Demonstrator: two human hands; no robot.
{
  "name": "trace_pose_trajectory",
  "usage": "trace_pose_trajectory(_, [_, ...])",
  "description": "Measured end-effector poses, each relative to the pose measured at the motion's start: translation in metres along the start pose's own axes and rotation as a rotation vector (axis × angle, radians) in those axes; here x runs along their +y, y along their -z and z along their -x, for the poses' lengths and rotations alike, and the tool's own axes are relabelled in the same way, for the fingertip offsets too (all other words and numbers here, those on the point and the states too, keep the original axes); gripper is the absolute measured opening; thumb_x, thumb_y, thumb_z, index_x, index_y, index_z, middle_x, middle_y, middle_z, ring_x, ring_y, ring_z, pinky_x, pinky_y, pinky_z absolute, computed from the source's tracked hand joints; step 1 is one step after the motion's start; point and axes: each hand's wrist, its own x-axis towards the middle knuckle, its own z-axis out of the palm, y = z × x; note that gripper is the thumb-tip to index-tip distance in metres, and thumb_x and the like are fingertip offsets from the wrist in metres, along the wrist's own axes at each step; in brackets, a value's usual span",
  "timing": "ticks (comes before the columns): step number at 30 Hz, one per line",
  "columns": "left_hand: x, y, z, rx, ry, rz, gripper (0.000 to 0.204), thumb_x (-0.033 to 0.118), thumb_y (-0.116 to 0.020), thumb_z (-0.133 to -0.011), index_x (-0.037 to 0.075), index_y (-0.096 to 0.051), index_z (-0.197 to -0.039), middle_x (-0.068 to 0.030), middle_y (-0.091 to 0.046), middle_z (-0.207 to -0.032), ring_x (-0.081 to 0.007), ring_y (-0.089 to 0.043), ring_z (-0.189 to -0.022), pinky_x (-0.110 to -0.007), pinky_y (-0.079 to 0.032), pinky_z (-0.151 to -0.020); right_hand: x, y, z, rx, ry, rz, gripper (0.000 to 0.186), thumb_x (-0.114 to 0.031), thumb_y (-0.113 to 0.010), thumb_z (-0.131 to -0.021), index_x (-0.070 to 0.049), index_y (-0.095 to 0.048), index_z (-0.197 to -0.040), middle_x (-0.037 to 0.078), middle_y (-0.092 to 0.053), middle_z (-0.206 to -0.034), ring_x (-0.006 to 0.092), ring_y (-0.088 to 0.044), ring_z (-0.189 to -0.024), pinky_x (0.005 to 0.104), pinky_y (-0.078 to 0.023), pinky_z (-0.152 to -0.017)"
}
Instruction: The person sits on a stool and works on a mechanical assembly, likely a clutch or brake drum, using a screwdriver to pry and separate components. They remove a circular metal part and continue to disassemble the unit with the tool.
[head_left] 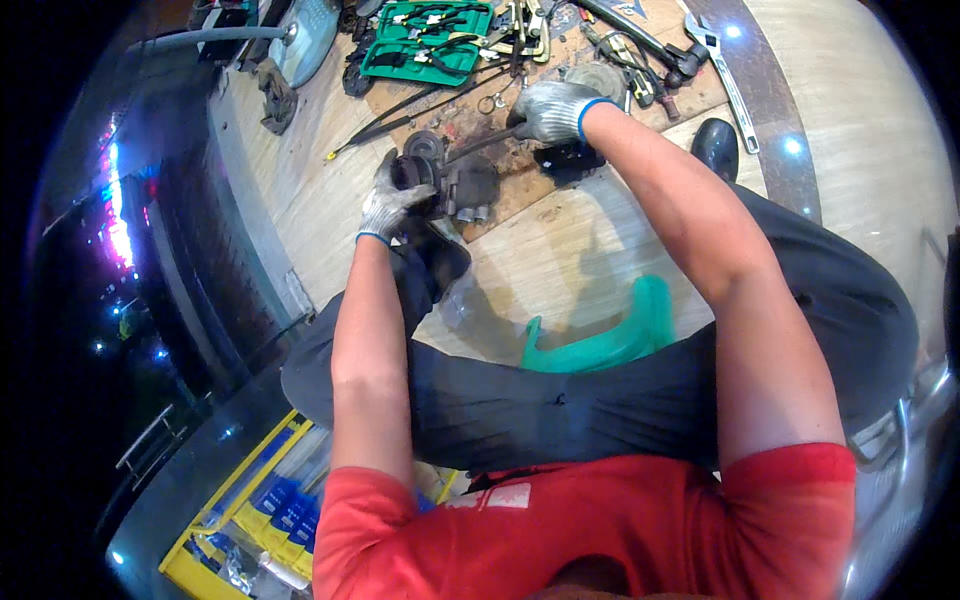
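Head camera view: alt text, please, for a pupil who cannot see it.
A gloved left hand holds a dark rounded part while the gloved right hand grips a dark bar angled toward it. Nearby lie a green tool case and an adjustable wrench.

Green 2-part tray (pixel 412 72) up top w/ black pliers (pixel 445 60) in it. Off to its R, a dark hammer (pixel 655 45), then 1 silver adj. wrench (pixel 733 92). Dark rag (pixel 277 97) on floor, upper L. Green plastic stool (pixel 600 345) nr ctr. Bottom L: yellow-edged box (pixel 240 473) w/ blue & yellow packs (pixel 288 515) inside.
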Motion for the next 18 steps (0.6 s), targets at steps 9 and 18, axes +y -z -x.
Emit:
trace_pose_trajectory(9, [0.019, 0.005, -0.004, -0.127, 0.118, 0.009, 0.129, 0.035, -0.092, -0.051, 0.009, -0.025, -0.159, -0.0237, -0.049, -0.148, -0.0372, -0.053, -0.132, -0.04, -0.044, -0.111, -0.033, 0.006, 0.003, 0.002, -0.036, 0.086, 0.024, -0.016, -0.058, -0.086, -0.007, -0.074, -0.102, 0.021, -0.072, -0.103, 0.0389, -0.07, -0.098, 0.0478, -0.055, -0.084])
trace_pose_trajectory(18, [0.016, 0.003, -0.005, -0.083, 0.003, -0.148, 0.129, 0.032, -0.093, -0.055, 0.007, -0.022, -0.16, -0.023, -0.051, -0.145, -0.0339, -0.057, -0.126, -0.039, -0.047, -0.107, -0.042, -0.008, -0.005, 0.017, -0.084, 0.072, 0.023, -0.015, -0.058, -0.087, -0.005, -0.074, -0.099, 0.023, -0.072, -0.103, 0.0398, -0.07, -0.099, 0.049, -0.055, -0.086])
